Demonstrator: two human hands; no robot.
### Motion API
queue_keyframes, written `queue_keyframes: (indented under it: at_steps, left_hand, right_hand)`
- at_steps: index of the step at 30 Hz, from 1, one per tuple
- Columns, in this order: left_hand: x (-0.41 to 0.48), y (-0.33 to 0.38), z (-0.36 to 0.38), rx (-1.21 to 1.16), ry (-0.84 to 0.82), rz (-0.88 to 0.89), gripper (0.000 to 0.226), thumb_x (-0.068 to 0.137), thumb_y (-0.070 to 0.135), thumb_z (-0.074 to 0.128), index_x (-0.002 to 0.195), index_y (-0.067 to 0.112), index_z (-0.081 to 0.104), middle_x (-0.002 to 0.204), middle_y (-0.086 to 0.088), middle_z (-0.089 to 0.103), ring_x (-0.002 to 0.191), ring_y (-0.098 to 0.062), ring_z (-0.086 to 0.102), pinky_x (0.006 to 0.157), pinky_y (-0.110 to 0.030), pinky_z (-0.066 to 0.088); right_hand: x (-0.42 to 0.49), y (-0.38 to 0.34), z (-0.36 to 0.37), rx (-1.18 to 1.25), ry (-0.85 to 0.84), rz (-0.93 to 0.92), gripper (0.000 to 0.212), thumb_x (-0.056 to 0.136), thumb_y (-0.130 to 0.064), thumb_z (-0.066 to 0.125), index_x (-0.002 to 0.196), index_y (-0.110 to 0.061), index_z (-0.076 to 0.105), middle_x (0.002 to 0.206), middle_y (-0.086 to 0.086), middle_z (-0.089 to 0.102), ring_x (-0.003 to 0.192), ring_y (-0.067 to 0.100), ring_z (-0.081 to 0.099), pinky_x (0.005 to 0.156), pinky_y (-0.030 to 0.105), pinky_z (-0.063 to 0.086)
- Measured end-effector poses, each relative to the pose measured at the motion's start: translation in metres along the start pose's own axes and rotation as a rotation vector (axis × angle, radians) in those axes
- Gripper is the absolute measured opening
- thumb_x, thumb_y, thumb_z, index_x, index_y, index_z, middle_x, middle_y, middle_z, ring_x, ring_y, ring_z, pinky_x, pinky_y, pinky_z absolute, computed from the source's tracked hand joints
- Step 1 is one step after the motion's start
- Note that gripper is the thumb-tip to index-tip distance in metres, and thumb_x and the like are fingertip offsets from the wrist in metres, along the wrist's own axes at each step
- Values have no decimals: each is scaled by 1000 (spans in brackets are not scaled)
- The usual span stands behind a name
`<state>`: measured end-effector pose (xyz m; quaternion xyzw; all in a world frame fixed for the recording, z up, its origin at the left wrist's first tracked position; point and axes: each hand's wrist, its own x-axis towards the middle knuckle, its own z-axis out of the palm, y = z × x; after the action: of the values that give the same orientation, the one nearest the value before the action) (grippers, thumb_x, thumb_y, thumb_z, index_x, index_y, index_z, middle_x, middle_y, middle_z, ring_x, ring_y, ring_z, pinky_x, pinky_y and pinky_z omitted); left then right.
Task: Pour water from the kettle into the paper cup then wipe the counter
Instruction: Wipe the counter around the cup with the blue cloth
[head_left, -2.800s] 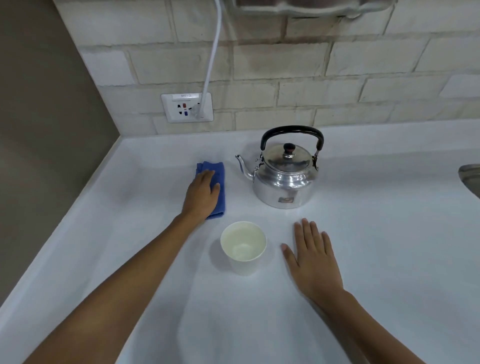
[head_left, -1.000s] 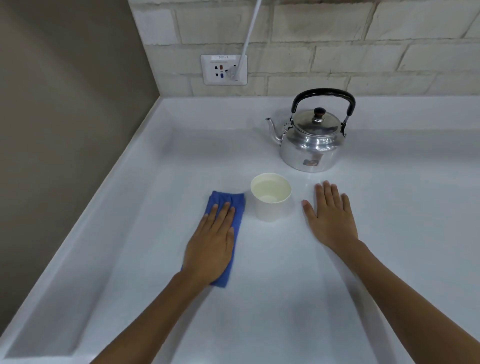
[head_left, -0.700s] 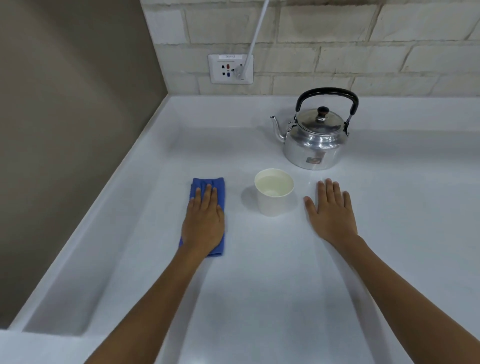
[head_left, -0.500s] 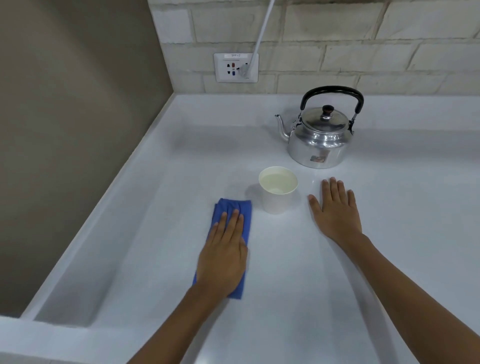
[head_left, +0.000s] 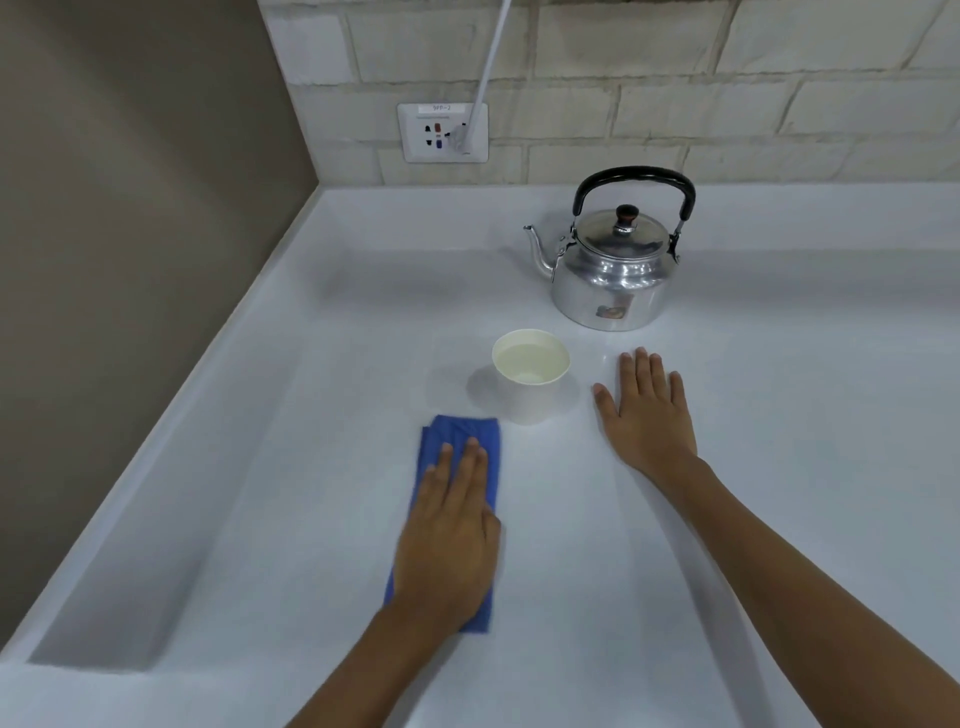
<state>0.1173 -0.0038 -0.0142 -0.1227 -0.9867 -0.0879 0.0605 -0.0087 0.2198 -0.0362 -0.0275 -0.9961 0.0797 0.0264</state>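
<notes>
A steel kettle (head_left: 613, 270) with a black handle stands upright at the back of the white counter (head_left: 571, 545), spout pointing left. In front of it is a white paper cup (head_left: 530, 379) with water inside. A folded blue cloth (head_left: 460, 441) lies on the counter just left of and nearer than the cup. My left hand (head_left: 449, 540) presses flat on the cloth, fingers together and stretched out. My right hand (head_left: 647, 410) rests flat on the counter to the right of the cup, fingers spread, holding nothing.
A brown wall (head_left: 130, 234) borders the counter on the left, with a raised rim along that side. A brick wall at the back carries a socket plate (head_left: 441, 132) with a white cable (head_left: 491, 57) plugged in.
My left hand has slid the blue cloth back toward me and a little to the right, after an earlier stroke farther left. My right hand, the cup and the kettle have stayed put.
</notes>
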Motion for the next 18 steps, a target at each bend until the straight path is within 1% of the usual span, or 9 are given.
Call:
queue_keyframes:
  at_steps: [3,5,8,9,10,12,14,17,18]
  left_hand:
    - [-22,-7,-3,-44,1,96,49,86,17,30,132,3,42,141,-8,43,131,-29,37,110,-39,28]
    - [-22,-24,-7,-41,-15,62,51,86,19,28,134,5,39,143,-5,37,133,-26,34,113,-34,11]
    - [-7,-30,-12,-73,-19,-18,52,86,21,25,133,0,38,142,-12,38,132,-32,34,112,-30,2]
    - [-2,-23,-13,-55,-20,-20,52,86,20,25,130,-3,40,140,-16,42,129,-35,37,112,-30,8]
    - [2,-15,-12,-29,-19,-8,52,85,18,26,128,-4,43,137,-18,46,126,-37,41,111,-31,21]
    - [4,3,-8,3,-21,15,52,83,17,27,125,-4,48,133,-17,50,123,-36,47,99,-44,44]
    - [1,21,-5,2,-54,21,54,81,19,27,127,0,47,135,-13,50,124,-33,46,94,-47,48]
    - [1,43,-3,-14,-91,-5,52,83,22,35,131,4,44,139,-10,46,128,-29,42,100,-41,44]
    - [3,48,-4,-9,-108,-17,53,86,22,39,135,4,36,144,-10,37,133,-29,35,106,-41,37]
  right_hand:
    - [0,2,-1,13,-1,-4,65,95,-47,15,144,-8,2,156,12,3,144,24,-2,118,43,2]
    - [0,2,-1,15,-10,-2,65,94,-48,15,144,-8,1,157,11,2,144,23,-3,118,42,1]
    - [0,1,0,13,-12,-2,65,94,-48,14,144,-8,0,157,11,1,144,23,-4,118,43,1]
    - [0,0,0,11,-11,-3,65,94,-47,14,144,-7,1,156,12,2,144,24,-3,118,43,1]
    - [0,0,0,9,-9,-2,65,95,-47,14,144,-7,2,156,12,2,144,24,-2,118,44,2]
    - [0,-1,0,7,0,-1,64,95,-46,15,144,-6,3,156,13,4,144,25,-1,118,44,3]
    - [1,-1,1,2,13,-5,65,94,-46,15,144,-6,4,156,13,6,144,25,0,118,45,3]
    - [2,0,1,13,7,1,64,95,-46,16,144,-7,4,156,13,5,144,26,0,118,45,3]
    - [2,0,0,21,0,3,64,95,-46,17,144,-7,4,156,13,5,144,25,0,118,44,2]
